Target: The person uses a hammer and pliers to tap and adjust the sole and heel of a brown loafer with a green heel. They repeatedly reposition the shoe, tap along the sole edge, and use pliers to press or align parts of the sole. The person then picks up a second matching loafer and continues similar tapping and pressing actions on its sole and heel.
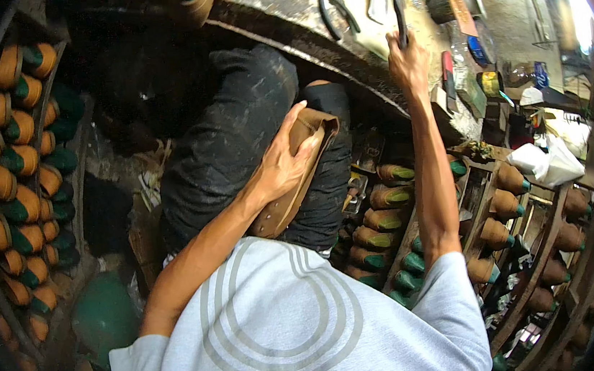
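A brown shoe upper rests on my lap, tilted, with small dots along its lower end. My left hand grips it, fingers spread over its upper part and thumb along the near edge. Over at the workbench, my right hand closes round the end of a black-handled tool lying on the bench; its exact kind is hard to make out. To its left on the bench lies a pair of black pliers with yellow at the joint.
The workbench runs across the top, its edge just beyond my knees. A red-and-black knife and a blue roll lie near my right hand. Racks of brown shoes on green lasts stand left; more shoes fill racks at right.
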Motion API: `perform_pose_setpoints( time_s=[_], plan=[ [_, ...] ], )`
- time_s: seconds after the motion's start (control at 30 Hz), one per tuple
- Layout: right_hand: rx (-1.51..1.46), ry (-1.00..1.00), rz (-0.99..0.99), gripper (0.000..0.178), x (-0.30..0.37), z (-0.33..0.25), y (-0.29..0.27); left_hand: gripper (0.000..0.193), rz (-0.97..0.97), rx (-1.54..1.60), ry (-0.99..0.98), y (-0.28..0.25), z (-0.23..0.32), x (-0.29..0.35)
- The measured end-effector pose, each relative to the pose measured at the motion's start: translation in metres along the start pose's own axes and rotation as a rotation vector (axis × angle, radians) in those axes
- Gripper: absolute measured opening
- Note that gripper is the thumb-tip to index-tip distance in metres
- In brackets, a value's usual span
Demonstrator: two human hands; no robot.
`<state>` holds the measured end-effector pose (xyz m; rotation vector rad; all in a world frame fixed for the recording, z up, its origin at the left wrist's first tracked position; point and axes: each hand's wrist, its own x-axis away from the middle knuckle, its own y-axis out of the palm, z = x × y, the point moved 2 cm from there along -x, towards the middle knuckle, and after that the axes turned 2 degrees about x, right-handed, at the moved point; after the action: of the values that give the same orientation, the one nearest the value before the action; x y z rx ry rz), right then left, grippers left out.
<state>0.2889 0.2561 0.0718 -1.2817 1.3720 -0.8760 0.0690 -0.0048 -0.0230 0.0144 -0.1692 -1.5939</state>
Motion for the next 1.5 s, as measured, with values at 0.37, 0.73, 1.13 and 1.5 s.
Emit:
perform_pose_setpoints(
  time_s=[0.37,0.73,1.13,1.5],
  plan=[
    [-1.050,0.485,-0.407,0.019,0.230,-0.093,0.014,0.078,-0.030,-0.045,-0.057,-0.002,0.008,0.006],
    [-0.815,0.368,-0.389,0.025,0.225,-0.089,0.021,0.079,-0.021,-0.033,-0.019,0.000,0.002,0.005],
    [-0.808,0.305,-0.685,0.029,0.258,-0.124,-0.050,0.073,-0.102,0.046,-0.072,-0.024,-0.014,-0.003],
    [-0.819,-0.001,-0.303,0.030,0.242,-0.140,-0.095,0.076,-0.167,0.006,-0.061,-0.019,-0.013,-0.004]
  ],
)
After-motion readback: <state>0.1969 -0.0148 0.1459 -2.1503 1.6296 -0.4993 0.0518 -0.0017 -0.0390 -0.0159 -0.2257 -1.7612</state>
